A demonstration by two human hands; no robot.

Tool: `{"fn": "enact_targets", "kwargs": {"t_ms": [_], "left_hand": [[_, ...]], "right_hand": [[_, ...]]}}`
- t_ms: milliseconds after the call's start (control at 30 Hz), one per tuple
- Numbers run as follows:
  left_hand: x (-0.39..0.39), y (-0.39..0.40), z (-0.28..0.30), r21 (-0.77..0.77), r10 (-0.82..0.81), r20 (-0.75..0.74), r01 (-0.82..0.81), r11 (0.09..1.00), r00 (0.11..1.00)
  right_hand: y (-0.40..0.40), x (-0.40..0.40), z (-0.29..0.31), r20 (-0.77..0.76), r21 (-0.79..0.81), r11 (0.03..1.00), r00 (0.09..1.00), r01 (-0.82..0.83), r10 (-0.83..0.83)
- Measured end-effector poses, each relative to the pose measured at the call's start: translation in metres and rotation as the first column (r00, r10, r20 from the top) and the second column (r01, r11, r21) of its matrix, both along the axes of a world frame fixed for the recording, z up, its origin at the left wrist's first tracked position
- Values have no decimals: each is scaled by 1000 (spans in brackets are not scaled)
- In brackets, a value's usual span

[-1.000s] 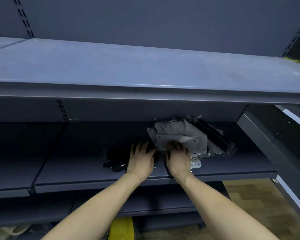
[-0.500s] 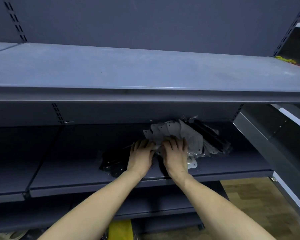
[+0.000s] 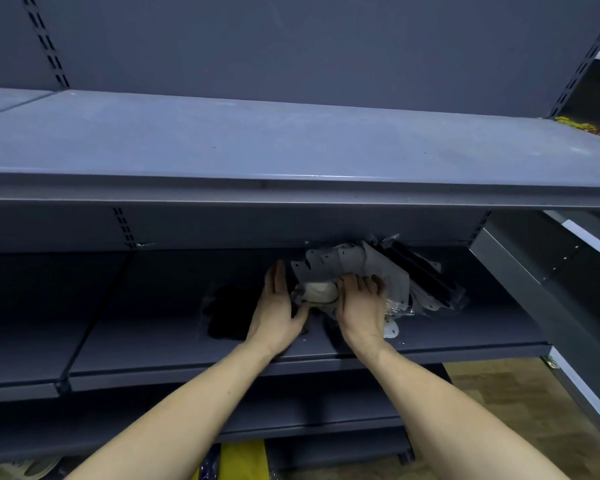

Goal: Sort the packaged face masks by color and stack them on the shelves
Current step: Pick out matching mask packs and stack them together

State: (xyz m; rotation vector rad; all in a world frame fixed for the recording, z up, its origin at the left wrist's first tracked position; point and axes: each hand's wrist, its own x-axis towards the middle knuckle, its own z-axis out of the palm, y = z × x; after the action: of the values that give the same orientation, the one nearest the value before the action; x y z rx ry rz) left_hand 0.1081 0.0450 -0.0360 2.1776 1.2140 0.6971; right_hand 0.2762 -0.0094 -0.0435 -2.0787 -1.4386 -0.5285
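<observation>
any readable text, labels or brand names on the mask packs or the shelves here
None can be read.
White mask packs: no print legible through the clear wrapping.
Black mask packs: none visible.
Black pack by the left hand: too dark.
Shelf edge: bare, no price tags.
Yellow item at the bottom: no print visible.

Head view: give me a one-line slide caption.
Both hands, left hand and right hand, gather white packaged masks on the middle shelf, black masks lying alongside.
</observation>
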Motion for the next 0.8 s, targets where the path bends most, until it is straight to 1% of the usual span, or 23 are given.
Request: {"fn": "enact_targets", "kwargs": {"t_ms": [33, 67, 133, 200, 267, 300, 367, 433, 500, 567, 600, 633, 667, 700, 733, 767, 800], "left_hand": [[-1, 0, 3, 32, -1, 42, 0, 999, 999], [-1, 0, 5, 88, -22, 45, 18, 996, 999], [0, 0, 12, 205, -50, -4, 49, 977, 999], [0, 0, 18, 223, -10, -1, 10, 975, 1000], [-1, -2, 21, 145, 71, 76, -81, 986, 995], [-2, -2, 22, 89, 114, 115, -125, 988, 987], [-6, 0, 22, 19, 175, 157, -181, 983, 972], [-11, 3, 20, -2, 211, 164, -213, 977, 964], [-14, 7, 17, -61, 240, 218, -232, 971, 946], [-17, 10, 13, -146, 233, 281, -198, 969, 931], [-19, 11, 13, -186, 224, 285, -176, 967, 932], [-22, 13, 11, -216, 209, 256, -155, 964, 944], [-25, 14, 8, -230, 189, 178, -146, 962, 966], [-30, 16, 4, -224, 162, 51, -147, 963, 985], [-35, 18, -2, -195, 128, -119, -149, 969, 985], [-42, 18, -8, -153, 95, -278, -142, 978, 956], [-48, 18, -13, -103, 68, -391, -117, 988, 918]], "right_hand": [[1, -2, -1, 23, 11, 999, 999, -31, 31], [3, -4, -2, 49, 21, 997, 996, -69, 68], [5, -8, -2, 78, 39, 990, 988, -136, 133], [5, -15, 0, 61, 39, 986, 985, -164, 161], [2, -18, 2, 23, -12, 986, 986, -167, 167], [0, -17, 1, 32, -53, 983, 984, -174, 176], [-5, -16, -3, 93, -154, 965, 969, -212, 228], [-8, -15, -7, 145, -257, 938, 950, -233, 276], [-9, -17, -11, 157, -300, 925, 944, -234, 289], [-6, -23, -13, 149, -297, 927, 947, -230, 283], [-3, -26, -14, 132, -305, 926, 953, -223, 273], [1, -28, -16, 93, -336, 918, 962, -210, 255], [4, -29, -17, 37, -401, 894, 972, -199, 233], [7, -31, -19, -19, -475, 858, 977, -196, 213], [9, -31, -19, -76, -531, 822, 978, -204, 194], [11, -32, -20, -112, -552, 809, 980, -201, 167], [12, -32, -18, -121, -564, 806, 984, -179, 134]]}}
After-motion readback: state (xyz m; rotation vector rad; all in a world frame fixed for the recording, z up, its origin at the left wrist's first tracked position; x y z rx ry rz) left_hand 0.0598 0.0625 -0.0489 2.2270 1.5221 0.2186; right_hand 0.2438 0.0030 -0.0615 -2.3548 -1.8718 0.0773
